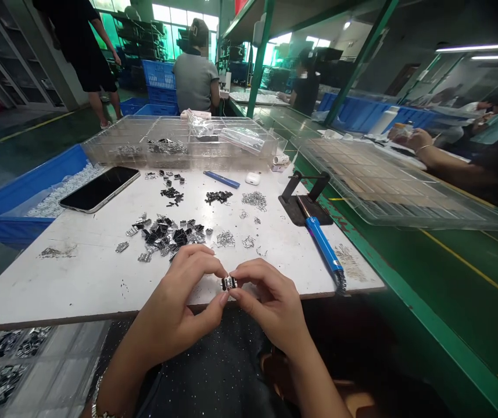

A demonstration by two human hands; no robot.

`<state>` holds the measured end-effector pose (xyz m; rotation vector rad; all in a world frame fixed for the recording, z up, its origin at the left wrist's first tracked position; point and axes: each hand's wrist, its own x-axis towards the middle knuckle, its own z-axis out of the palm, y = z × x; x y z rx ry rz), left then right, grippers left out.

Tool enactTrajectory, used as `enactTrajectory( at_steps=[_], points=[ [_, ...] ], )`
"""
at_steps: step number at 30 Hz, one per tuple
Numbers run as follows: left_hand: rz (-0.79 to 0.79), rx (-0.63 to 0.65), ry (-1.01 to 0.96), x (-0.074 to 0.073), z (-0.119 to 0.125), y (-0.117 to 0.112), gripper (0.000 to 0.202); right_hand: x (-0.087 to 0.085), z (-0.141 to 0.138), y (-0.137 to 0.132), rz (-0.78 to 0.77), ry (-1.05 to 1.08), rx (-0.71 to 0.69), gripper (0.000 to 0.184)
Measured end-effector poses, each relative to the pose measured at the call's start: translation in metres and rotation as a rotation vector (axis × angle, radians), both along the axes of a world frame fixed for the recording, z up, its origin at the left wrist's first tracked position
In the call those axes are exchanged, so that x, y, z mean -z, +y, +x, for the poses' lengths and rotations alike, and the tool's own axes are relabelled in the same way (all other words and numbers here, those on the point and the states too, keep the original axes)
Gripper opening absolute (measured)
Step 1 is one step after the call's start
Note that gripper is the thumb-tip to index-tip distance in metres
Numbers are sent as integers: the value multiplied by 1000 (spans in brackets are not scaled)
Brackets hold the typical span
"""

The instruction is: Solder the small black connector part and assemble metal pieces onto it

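Observation:
My left hand (183, 302) and my right hand (270, 299) meet at the near edge of a white board (78, 273). Together their fingertips pinch one small black and silver part (228, 283). Just beyond my hands lies a heap of black and silver parts (168, 235). Smaller heaps of black parts (218, 197) and silver clips (254, 200) lie farther back.
A phone (99, 188) lies at the left, a blue-handled tool (322, 244) on a black stand (303, 203) at the right. A clear compartment tray (179, 142) stands behind, a blue bin (17, 197) to the left. Other people work at the green bench (427, 278).

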<state>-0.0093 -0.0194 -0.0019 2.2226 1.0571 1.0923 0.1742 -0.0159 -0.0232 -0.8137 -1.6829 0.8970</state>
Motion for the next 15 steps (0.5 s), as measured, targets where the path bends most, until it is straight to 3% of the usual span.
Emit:
enactTrajectory(
  at_steps=[4,15],
  points=[
    [-42,1,1,-3,0,-2,16,0,0,1,1,-3,16,16],
    [-4,45,-13,6,-4,3,13,2,-1,0,-32,4,28,14]
  ],
)
